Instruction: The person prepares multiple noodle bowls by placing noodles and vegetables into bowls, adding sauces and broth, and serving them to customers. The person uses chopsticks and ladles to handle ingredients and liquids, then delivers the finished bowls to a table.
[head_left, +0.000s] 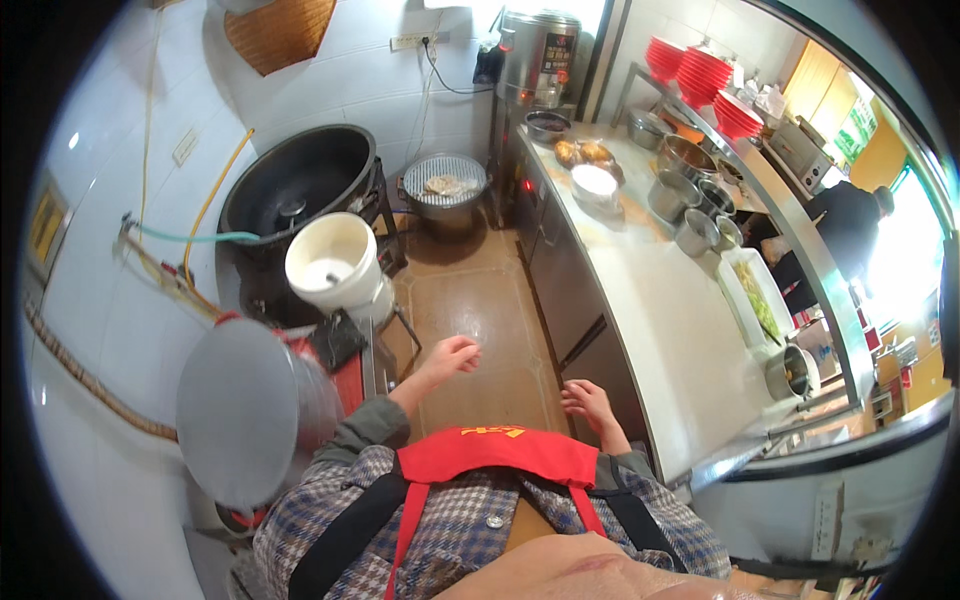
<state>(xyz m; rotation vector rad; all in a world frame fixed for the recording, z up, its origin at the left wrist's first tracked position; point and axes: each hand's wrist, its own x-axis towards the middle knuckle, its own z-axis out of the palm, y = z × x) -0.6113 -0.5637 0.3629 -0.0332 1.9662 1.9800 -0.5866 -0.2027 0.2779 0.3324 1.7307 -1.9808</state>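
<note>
My left hand (455, 357) hangs over the tiled floor (470, 290), its fingers loosely bent and nothing visible in them. It is nearest the small metal stand (378, 365) beside the white bucket (331, 262). My right hand (590, 402) is close to the front of the steel counter (585, 285), apart from it, with fingers spread and no object held. A red apron (500, 455) covers my chest between the two arms.
Left are a large black wok (300, 185) and a grey-lidded barrel (240, 410). Ahead, a basket (445, 185) rests on a basin. Metal pots (673, 195), a white tray (752, 295) and red bowls (703, 75) line the right side. A person (845, 235) stands beyond.
</note>
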